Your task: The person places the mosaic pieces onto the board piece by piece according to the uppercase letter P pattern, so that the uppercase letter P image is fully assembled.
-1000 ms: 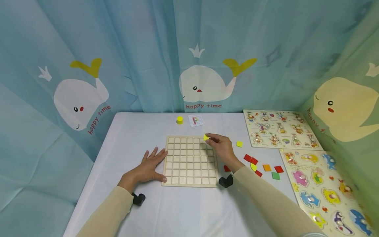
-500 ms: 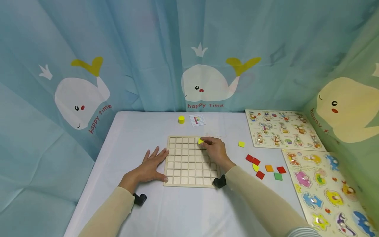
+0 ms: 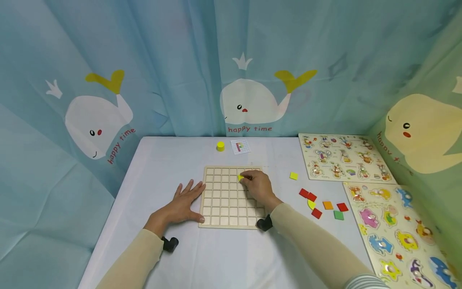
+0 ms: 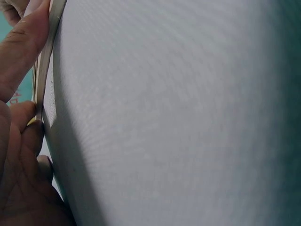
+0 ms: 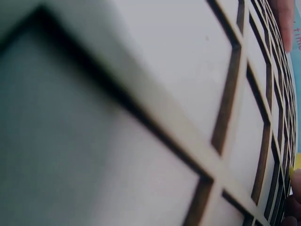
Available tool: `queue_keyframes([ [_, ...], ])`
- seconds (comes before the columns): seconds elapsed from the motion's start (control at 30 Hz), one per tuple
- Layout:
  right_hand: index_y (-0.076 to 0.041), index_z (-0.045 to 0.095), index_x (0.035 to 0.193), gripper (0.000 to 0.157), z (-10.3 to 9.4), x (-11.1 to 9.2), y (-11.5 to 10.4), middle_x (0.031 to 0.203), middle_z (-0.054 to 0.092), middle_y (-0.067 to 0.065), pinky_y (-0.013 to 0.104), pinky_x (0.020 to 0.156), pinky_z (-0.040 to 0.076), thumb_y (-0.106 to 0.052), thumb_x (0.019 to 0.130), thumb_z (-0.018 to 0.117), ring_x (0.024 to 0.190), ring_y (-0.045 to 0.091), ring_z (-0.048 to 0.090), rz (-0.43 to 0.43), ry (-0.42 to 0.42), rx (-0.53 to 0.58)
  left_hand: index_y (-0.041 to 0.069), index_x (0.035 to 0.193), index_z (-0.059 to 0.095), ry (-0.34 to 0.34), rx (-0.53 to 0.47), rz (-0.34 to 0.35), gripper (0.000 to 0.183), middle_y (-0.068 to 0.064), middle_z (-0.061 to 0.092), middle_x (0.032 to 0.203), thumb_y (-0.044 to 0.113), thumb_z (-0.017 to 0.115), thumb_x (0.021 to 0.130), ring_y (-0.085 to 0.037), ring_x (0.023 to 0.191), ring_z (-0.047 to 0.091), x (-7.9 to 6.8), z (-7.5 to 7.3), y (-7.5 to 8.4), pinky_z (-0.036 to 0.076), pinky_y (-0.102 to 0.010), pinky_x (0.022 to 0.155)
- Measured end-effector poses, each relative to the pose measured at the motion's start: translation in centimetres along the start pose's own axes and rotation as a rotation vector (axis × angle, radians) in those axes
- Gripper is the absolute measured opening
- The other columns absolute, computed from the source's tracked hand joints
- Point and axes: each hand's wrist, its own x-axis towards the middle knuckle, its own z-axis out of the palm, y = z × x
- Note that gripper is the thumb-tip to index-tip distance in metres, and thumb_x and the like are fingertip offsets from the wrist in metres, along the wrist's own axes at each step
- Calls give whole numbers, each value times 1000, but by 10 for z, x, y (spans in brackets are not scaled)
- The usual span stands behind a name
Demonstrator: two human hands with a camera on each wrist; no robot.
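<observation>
A wooden grid board (image 3: 223,227) lies flat on the white table. My left hand (image 3: 179,206) rests at its left side with fingers spread, thumb and fingertips touching the edge. In the left wrist view, that thumb (image 4: 27,40) presses against the board's side (image 4: 44,75). Between thumb and fingers, my right hand (image 3: 260,186) pinches a small yellow tile (image 3: 240,178) at the upper part of the grid; the hand partly covers it. Only a sliver of the yellow tile (image 5: 298,161) shows in the right wrist view. Whether it sits inside a cell, I cannot tell.
Behind the board are a yellow cylinder (image 3: 220,146) and a pattern card (image 3: 240,147). To the right lie a yellow tile (image 3: 294,176), several red tiles (image 3: 317,213), an orange tile (image 3: 327,205) and a green tile (image 3: 338,215). Two picture puzzle boards (image 3: 351,159) fill the right side.
My right hand has carried the yellow tile from the board's upper right edge leftward and slightly nearer, over the grid. The left hand stays at the board's left edge.
</observation>
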Motion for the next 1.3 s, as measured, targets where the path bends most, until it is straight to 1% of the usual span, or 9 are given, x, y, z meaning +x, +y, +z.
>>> queue_keyframes([
  [0.3,-4,79,118,24,2,0,2,112,75,11,45,92,60,-11,96,77,107,27,69,-51,12,-27,13,169,23,2,6,-12,122,-7,15,178,49,92,75,-34,165,-6,0,-1,-1,-13,-58,131],
  [0.53,-4,79,118,23,1,1,0,111,75,11,43,89,61,-12,96,77,105,27,69,-47,15,-38,16,169,23,3,11,-25,122,-2,14,178,50,92,75,-30,166,-7,1,0,0,-14,-55,132],
  [0.67,-3,78,119,25,-2,0,1,115,73,12,43,90,61,-11,95,77,105,26,69,-39,7,-8,14,169,23,7,8,-13,122,-4,14,178,49,92,75,-32,166,-6,2,0,0,-13,-56,132],
  [0.83,-3,74,128,32,-9,-1,2,123,69,14,42,90,60,-12,97,76,107,28,67,-15,2,61,14,169,23,10,15,-7,122,-5,15,178,49,92,75,-33,165,-5,1,0,0,-13,-57,132],
  [0.93,-3,70,134,38,-13,-1,3,126,67,16,42,93,59,-14,99,75,110,29,65,2,1,109,12,169,24,12,14,-6,123,-8,16,177,49,93,74,-35,165,-4,1,1,0,-12,-59,132],
  [1.03,-3,68,138,40,-20,-2,5,127,66,17,41,94,56,-15,101,72,112,30,61,15,7,149,12,169,25,11,11,-10,123,-9,17,177,49,93,74,-36,165,-4,1,1,1,-13,-59,131],
  [1.13,-4,66,140,40,-30,-4,6,130,64,17,39,92,54,-17,102,70,113,31,59,29,28,188,13,169,25,8,17,-17,122,-6,16,177,50,92,74,-33,166,-5,0,1,1,-13,-57,132],
  [1.3,-5,67,140,40,-50,-8,8,130,66,17,33,86,53,-17,101,70,112,30,60,43,98,174,14,169,24,7,20,-10,122,-6,16,177,51,92,75,-33,166,-5,0,1,1,-12,-57,132],
])
